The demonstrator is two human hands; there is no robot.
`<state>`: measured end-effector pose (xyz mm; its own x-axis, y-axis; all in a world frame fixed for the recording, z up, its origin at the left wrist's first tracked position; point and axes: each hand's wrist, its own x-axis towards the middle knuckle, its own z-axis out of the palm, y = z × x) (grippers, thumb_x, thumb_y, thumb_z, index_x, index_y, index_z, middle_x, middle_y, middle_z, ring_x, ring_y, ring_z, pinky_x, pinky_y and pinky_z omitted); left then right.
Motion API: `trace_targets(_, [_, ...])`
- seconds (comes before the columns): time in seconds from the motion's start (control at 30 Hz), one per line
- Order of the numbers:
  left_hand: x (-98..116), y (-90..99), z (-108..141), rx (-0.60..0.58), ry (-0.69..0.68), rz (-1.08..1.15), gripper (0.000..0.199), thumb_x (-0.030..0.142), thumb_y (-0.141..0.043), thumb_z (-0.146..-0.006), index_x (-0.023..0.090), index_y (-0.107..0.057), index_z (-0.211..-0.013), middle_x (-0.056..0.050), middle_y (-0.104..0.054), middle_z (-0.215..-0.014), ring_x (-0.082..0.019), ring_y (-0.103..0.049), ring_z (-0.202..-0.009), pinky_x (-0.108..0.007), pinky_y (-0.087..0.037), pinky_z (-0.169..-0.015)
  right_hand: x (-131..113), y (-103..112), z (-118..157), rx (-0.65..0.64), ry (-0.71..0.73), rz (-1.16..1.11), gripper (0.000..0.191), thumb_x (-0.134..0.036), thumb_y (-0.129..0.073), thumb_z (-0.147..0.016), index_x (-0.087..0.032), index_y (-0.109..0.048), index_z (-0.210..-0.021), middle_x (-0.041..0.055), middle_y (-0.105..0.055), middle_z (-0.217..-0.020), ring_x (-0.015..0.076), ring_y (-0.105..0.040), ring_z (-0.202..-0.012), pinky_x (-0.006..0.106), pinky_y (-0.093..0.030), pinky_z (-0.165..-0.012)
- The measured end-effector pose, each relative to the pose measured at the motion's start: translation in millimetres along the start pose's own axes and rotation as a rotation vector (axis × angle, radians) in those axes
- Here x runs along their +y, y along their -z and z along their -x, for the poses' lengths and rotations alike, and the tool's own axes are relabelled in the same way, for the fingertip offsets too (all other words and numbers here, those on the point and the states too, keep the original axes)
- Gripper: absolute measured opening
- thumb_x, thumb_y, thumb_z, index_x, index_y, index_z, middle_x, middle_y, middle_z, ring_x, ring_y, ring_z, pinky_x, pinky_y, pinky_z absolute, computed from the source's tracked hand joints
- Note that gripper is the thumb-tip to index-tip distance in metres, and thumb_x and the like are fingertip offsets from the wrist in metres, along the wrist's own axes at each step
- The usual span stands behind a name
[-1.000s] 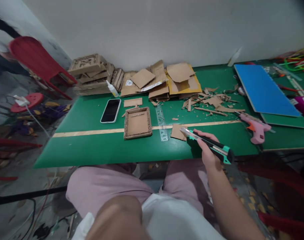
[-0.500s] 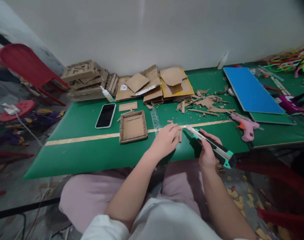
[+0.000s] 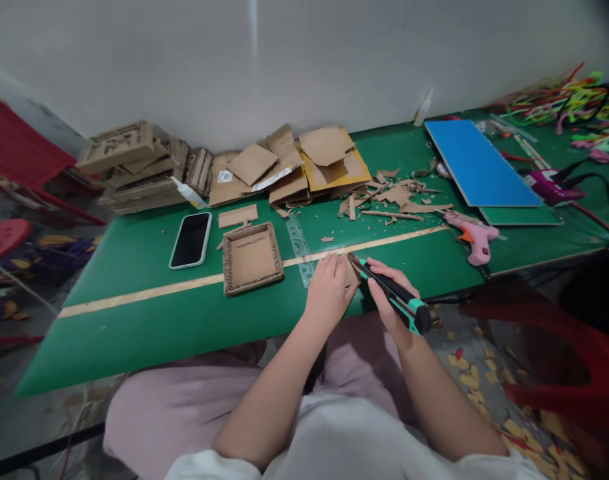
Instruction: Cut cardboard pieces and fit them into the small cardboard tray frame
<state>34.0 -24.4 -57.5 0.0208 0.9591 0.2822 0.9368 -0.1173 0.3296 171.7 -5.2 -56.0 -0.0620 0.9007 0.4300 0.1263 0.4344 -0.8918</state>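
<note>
My right hand (image 3: 390, 293) is wrapped round a black and green utility knife (image 3: 395, 291), its tip pointing away and to the left. That tip meets a small piece of cardboard (image 3: 353, 272) low over the table's front part. My left hand (image 3: 329, 285) grips this piece between thumb and fingers, partly covering it. Just left of it lies a clear plastic ruler (image 3: 297, 241). Further left is a shallow cardboard tray (image 3: 254, 261) with corrugated edges, and behind it a small flat cardboard strip (image 3: 238, 216).
Cardboard scraps (image 3: 399, 195) litter the table behind my hands. A pink glue gun (image 3: 474, 237) and a blue board (image 3: 484, 167) are to the right. Leftward are a phone (image 3: 191, 240), a glue bottle (image 3: 188, 193) and stacked cardboard (image 3: 139, 167). Flat cardboard sheets (image 3: 254, 164) lie by the wall.
The utility knife in my right hand has moved left to the cardboard piece, and both hands are closer together. The whole view has shifted slightly to the right.
</note>
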Motion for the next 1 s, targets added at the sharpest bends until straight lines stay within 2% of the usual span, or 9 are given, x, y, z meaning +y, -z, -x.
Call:
trace_targets(0.17, [-3.3, -4.3, 2.3, 0.000, 0.010, 0.044, 0.031, 0.033, -0.059, -0.082, 0.010, -0.052, -0.102, -0.022, -0.049, -0.129, -0.031, -0.041, -0.127, -0.047, -0.038, -0.104, 2.8, 1.0, -2.7, -0.031, 0.037, 0.006, 0.019, -0.018, -0.061, -0.076, -0.022, -0.064, -0.095, 0.0080, -0.067, -0.108, 0.0213, -0.062, -0.104, 0.040, -0.048, -0.096])
trace_targets(0.37, [-3.7, -3.9, 2.9, -0.021, 0.003, 0.071, 0.029, 0.023, -0.059, -0.080, 0.009, -0.050, -0.103, -0.024, -0.045, -0.132, -0.032, -0.038, -0.129, -0.048, -0.036, -0.105, 6.6, 0.7, -6.5, -0.200, 0.241, 0.140, 0.024, -0.015, -0.059, -0.075, -0.023, -0.063, -0.097, 0.0074, -0.066, -0.112, 0.0197, -0.063, -0.103, 0.037, -0.051, -0.092])
trace_targets(0.5, [-3.4, -3.7, 2.6, -0.012, 0.000, 0.082, 0.028, 0.022, -0.057, -0.079, 0.009, -0.049, -0.103, -0.024, -0.046, -0.131, -0.032, -0.039, -0.128, -0.049, -0.037, -0.104, 6.5, 7.6, -10.7, -0.279, 0.300, 0.205, 0.026, -0.015, -0.057, -0.075, -0.023, -0.063, -0.099, 0.0082, -0.066, -0.112, 0.0194, -0.063, -0.103, 0.036, -0.052, -0.091])
trace_targets(0.63, [-4.9, -4.7, 2.2, 0.015, -0.010, 0.087, 0.026, 0.022, -0.055, -0.081, 0.010, -0.049, -0.102, -0.025, -0.048, -0.129, -0.032, -0.040, -0.127, -0.048, -0.039, -0.103, 5.1, 11.9, -10.1, -0.294, 0.318, 0.231, 0.025, -0.015, -0.056, -0.075, -0.023, -0.064, -0.098, 0.0073, -0.066, -0.112, 0.0188, -0.064, -0.102, 0.034, -0.052, -0.091])
trace_targets(0.8, [-6.3, -6.3, 2.5, 0.014, -0.010, 0.097, 0.025, 0.022, -0.056, -0.080, 0.012, -0.049, -0.102, -0.023, -0.047, -0.130, -0.031, -0.040, -0.128, -0.050, -0.039, -0.102, 5.0, 7.9, -1.7, -0.175, 0.277, 0.262, 0.017, -0.020, -0.055, -0.077, -0.025, -0.066, -0.089, 0.0037, -0.069, -0.106, 0.0172, -0.066, -0.096, 0.031, -0.053, -0.088])
trace_targets(0.87, [-6.0, -5.9, 2.6, 0.008, -0.004, 0.095, 0.026, 0.023, -0.057, -0.080, 0.012, -0.049, -0.102, -0.023, -0.047, -0.131, -0.031, -0.040, -0.128, -0.049, -0.039, -0.103, 5.4, 8.4, 0.6, -0.164, 0.278, 0.274, 0.015, -0.020, -0.055, -0.077, -0.025, -0.066, -0.087, 0.0027, -0.069, -0.106, 0.0169, -0.066, -0.096, 0.030, -0.054, -0.087])
trace_targets(1.0, [-5.1, -4.6, 2.8, 0.004, 0.000, 0.090, 0.027, 0.023, -0.056, -0.081, 0.009, -0.050, -0.103, -0.024, -0.047, -0.130, -0.031, -0.039, -0.128, -0.047, -0.038, -0.104, 4.0, 20.3, 3.8, -0.238, 0.314, 0.295, 0.021, -0.015, -0.057, -0.076, -0.025, -0.066, -0.093, 0.0022, -0.068, -0.109, 0.0173, -0.066, -0.096, 0.029, -0.055, -0.087])
